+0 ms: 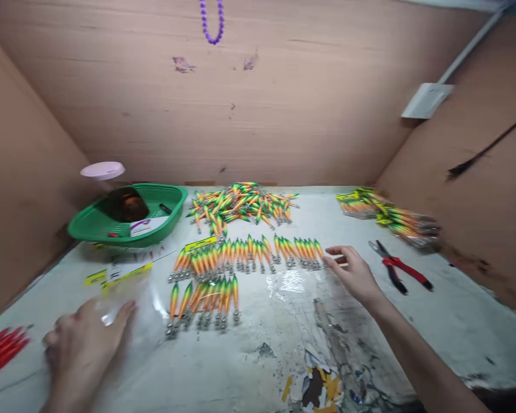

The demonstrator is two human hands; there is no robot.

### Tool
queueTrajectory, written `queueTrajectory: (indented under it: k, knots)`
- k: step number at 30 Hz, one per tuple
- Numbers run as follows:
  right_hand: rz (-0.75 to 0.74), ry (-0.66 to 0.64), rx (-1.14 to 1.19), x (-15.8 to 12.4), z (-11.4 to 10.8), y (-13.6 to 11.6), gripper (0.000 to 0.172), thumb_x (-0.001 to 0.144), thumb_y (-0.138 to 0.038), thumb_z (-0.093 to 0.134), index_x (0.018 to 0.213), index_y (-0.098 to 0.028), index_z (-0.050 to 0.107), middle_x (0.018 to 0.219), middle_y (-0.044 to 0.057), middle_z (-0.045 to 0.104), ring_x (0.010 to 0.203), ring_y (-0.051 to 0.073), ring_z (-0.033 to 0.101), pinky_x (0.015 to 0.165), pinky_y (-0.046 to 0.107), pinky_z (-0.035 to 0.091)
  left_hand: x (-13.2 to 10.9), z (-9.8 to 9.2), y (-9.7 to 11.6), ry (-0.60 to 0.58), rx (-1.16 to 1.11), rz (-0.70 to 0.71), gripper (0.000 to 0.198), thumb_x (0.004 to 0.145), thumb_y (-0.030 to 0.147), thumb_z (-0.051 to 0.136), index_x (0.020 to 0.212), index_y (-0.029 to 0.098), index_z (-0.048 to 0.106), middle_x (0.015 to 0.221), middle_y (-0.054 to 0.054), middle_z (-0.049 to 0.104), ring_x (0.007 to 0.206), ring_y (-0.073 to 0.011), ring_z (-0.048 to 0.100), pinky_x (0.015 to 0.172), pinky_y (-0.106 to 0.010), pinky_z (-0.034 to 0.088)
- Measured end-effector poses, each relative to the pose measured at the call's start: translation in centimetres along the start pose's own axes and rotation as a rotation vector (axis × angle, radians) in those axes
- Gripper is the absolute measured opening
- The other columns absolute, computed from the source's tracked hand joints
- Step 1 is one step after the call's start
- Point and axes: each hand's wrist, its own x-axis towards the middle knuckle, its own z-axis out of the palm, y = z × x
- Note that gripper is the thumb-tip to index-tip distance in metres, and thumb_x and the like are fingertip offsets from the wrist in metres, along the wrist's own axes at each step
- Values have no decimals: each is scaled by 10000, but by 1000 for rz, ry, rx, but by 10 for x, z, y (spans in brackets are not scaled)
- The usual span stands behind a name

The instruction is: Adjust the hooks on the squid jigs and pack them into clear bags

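Note:
Small lures, green at the top and orange below with metal ends, lie in a back row (241,250) and a shorter front row (206,298). At the right end of the back row is my right hand (353,274), its thumb and forefinger apart beside the last lure. Whether a fingertip touches that lure is unclear. On the left, my left hand (83,344) is smeared by motion, its thumb away from the fingers. Blurred clear plastic (144,312) lies against it, near yellow-edged labels (126,276); whether the fingers grip the plastic cannot be made out.
A loose heap of lures (243,205) lies at the back. The green basket (176,212) stands back left, red lures (2,350) at the left edge. Packed lures (406,223) and red-handled pliers (398,267) are on the right. Walls enclose the table; its front surface is torn (318,384).

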Motion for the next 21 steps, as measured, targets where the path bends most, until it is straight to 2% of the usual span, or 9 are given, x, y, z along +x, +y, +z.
queueTrajectory:
  k: [1, 3, 5, 7, 10, 14, 18, 21]
  knots:
    - [-78, -56, 5, -12, 10, -12, 226, 879, -399, 600, 907, -176, 622, 945, 58, 606, 693, 136, 589, 604, 296, 519, -4, -6, 15, -2, 80, 42, 630, 744, 608, 451, 986, 43, 591, 883, -184, 557, 1058, -530, 512, 820, -691, 414]
    - [-235, -186, 21, -31, 31, -39, 198, 874, -393, 582, 840, -204, 630, 880, 49, 593, 660, 142, 573, 579, 294, 506, -10, -11, 45, -71, 76, 205, 569, 823, 539, 412, 1031, 42, 594, 936, -166, 570, 1088, -445, 525, 937, -609, 395]
    - [-366, -300, 25, -42, 55, -64, 132, 872, -334, 578, 854, -220, 642, 877, 46, 597, 716, 159, 592, 617, 303, 515, -13, -7, 69, -138, 41, 351, 450, 813, 431, 486, 1088, 92, 594, 986, -132, 584, 1062, -365, 544, 957, -523, 416]
    - [-452, -367, 7, -42, 82, -84, 90, 858, -263, 593, 912, -220, 651, 924, 58, 611, 820, 185, 609, 690, 329, 526, -16, 0, 81, -202, 3, 492, 410, 753, 233, 549, 1160, 193, 581, 1108, -87, 572, 1089, -285, 535, 941, -413, 446]
    - [-474, -389, -51, -29, 118, -102, 109, 874, -248, 601, 951, -183, 642, 968, 72, 624, 924, 204, 604, 781, 377, 522, -20, 9, 81, -235, -32, 606, 530, 653, 35, 514, 1140, 236, 577, 1107, -62, 555, 1048, -249, 533, 881, -370, 469]
    - [-387, -417, -105, -7, 151, -114, 229, 927, -364, 569, 1022, -162, 621, 1033, 50, 638, 914, 168, 620, 800, 373, 531, -24, 17, 72, -171, -60, 643, 407, 655, -6, 479, 1002, 179, 584, 965, -86, 535, 934, -277, 535, 785, -415, 490]
    - [-298, -507, -63, 3, 167, -124, 271, 931, -352, 569, 1134, -174, 596, 1134, 64, 623, 944, 172, 628, 814, 375, 541, -24, 26, 72, -109, -151, 766, 400, 673, -26, 507, 995, 195, 591, 961, -67, 538, 928, -252, 564, 764, -382, 515]
    - [-224, -558, 23, 9, 168, -135, 276, 932, -355, 570, 1131, -166, 596, 1102, 57, 632, 902, 163, 637, 778, 356, 551, -18, 26, 74, -62, -257, 886, 292, 735, 14, 548, 955, 196, 610, 992, -63, 550, 822, -194, 611, 667, -310, 537]
